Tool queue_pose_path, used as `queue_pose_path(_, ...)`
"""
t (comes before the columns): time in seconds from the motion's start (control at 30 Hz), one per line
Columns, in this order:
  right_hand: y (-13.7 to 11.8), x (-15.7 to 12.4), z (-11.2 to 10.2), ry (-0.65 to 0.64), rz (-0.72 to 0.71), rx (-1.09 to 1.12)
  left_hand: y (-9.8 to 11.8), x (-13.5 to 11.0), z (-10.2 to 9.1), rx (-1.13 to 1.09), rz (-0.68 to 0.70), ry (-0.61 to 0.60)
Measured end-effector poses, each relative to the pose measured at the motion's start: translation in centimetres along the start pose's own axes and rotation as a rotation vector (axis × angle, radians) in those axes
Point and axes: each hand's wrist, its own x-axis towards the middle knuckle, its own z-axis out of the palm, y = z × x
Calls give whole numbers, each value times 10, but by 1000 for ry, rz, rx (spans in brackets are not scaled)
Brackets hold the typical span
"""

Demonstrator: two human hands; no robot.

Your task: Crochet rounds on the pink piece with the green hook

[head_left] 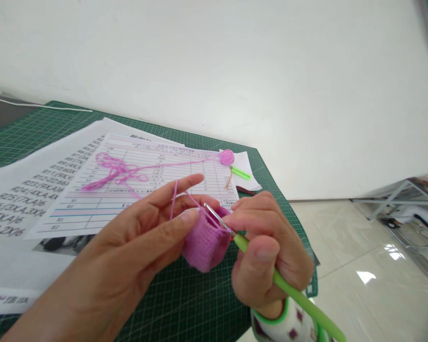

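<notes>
— Head view, lower middle of the frame: what does each hand have?

— The left hand (135, 237) pinches a small pink crocheted piece (205, 242) between thumb and middle finger, closed on its near edge so the open rim faces the hook. Its index finger is stretched out, with the pink working yarn (173, 199) running over it; that looks like a way to keep the strand taut and feed it evenly.

— And the right?

— The right hand (267, 247) is closed around a green-handled crochet hook (271, 273), gripped near the metal shaft, the long handle trailing toward the lower right corner. The metal tip sits at the top edge of the piece, just where the strand comes down from the finger. Whether the tip is actually through a stitch is hard to tell; it may only rest against the rim.

— Where is the work, relative to the table?

— Held up off the green cutting mat (185, 304), not lying on it. Beyond the hands, a printed pattern sheet (103, 199) lies flat within reading range, with loose pink yarn (116, 173) piled on it. At mid-frame, near the mat's far corner, a small pink crocheted disc (227, 157) and a second green-handled tool (240, 173) rest on a bit of white paper, well apart from the hands.
</notes>
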Motion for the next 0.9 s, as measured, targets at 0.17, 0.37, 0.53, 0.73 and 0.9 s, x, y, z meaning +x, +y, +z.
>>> queue_pose_path(0.17, 4, -2, 5, 122, -33, 8, -1, -2, -10, -147, -85, 171)
queue_pose_path(0.37, 20, 3, 2, 232, -69, -81, 3, 7, -5, 74, 66, 45)
queue_pose_path(0.53, 24, 5, 2, 271, 24, -12, 7, 8, -6, 178, 137, 15)
queue_pose_path(0.73, 26, 3, 5, 131, 408, 218, 1, 6, -10, 325, 167, 31)
queue_pose_path(0.9, 30, 2, 6, 67, 610, 301, -2, 6, -8, 424, 208, 43)
